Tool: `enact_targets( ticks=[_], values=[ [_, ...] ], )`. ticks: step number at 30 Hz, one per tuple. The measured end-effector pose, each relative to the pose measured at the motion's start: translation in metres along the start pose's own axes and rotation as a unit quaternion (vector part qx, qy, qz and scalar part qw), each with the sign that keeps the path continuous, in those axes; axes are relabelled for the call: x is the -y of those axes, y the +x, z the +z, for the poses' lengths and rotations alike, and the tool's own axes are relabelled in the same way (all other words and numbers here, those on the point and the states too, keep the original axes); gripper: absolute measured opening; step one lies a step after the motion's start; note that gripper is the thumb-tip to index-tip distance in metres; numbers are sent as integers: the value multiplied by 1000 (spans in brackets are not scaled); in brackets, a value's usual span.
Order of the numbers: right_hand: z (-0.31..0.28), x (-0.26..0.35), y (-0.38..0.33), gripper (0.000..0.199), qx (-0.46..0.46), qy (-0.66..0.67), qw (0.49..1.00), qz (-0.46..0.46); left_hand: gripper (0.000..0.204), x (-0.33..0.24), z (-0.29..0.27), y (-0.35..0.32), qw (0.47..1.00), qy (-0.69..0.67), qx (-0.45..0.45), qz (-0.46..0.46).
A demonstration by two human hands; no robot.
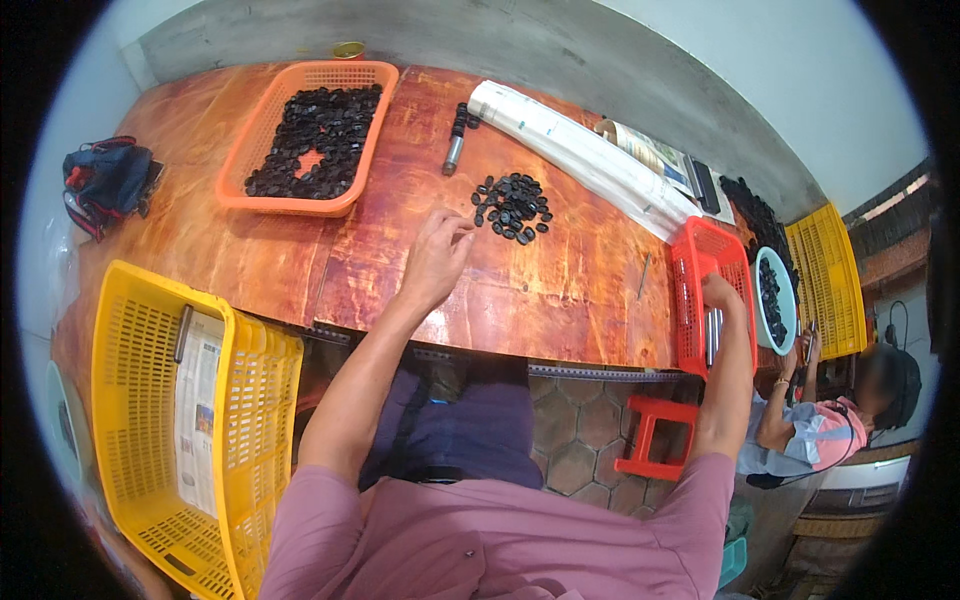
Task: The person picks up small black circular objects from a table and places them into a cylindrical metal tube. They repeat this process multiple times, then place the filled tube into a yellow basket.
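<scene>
Pink sleeves (480,545): nearest the camera, filling the lower edge; both bare forearms rose from them toward the wooden table (560,290).
Yellow crate (250,400): stood at the person's left below the table edge, a folded newspaper (198,410) lying inside it.
Dark bag (105,180): lay at the far left end of the table.
Orange tray (240,170): sat on the far left part of the table, holding many small black pieces (315,135).
Left hand (435,255): reached forward from a bent elbow, palm down on the table, fingers drawn loosely together with the tips pointing at a pile; whether the fingertips pinched a piece could not be told.
Loose black pile (512,205): lay on bare wood just beyond the left fingertips, near but not clearly touching them.
Dark cylindrical tool (455,145): lay beyond the pile, between the orange tray and a long white roll (580,155).
Right hand (722,295): the arm stretched straight out to the right, the hand curled over the near rim of a red basket (695,255) at the table's right edge; its fingers were hidden, so the grip could not be told.
Round pale bowl (785,330): sat right of the red basket with black pieces in it.
Second yellow crate (830,280): stood at the far right.
Another person (810,430): sat low at the right, in pink and grey.
</scene>
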State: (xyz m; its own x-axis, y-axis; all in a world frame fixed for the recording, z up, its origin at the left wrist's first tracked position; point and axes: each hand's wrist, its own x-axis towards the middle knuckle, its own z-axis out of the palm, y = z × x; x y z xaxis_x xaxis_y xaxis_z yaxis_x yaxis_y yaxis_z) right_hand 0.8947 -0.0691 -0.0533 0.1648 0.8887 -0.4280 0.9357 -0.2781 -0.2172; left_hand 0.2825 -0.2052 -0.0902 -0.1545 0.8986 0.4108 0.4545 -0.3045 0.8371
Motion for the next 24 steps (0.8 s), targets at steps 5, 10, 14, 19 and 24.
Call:
enact_targets(
  ticks=[5, 10, 14, 19, 24],
  values=[
    [-25, -82, 26, 14, 110, -140, 971, -162, 16, -10, 4, 0, 1000, -18, 14, -8],
    [0, -35, 11, 9, 95, 58, 992, -67, 16, -6, -4, -2, 999, 0, 14, -38],
    [-13, 10, -57, 7, -13, 143, 986, -82, 16, -9, -3, -1, 1000, -5, 13, -20],
    [-67, 54, -126, 20, -400, 24, 910, -106, 15, -4, 6, 0, 1000, -21, 6, -5],
    [-107, 147, -218, 32, -496, 177, 818, -230, 17, 2, 10, 4, 999, -31, 1, 32]
  ],
)
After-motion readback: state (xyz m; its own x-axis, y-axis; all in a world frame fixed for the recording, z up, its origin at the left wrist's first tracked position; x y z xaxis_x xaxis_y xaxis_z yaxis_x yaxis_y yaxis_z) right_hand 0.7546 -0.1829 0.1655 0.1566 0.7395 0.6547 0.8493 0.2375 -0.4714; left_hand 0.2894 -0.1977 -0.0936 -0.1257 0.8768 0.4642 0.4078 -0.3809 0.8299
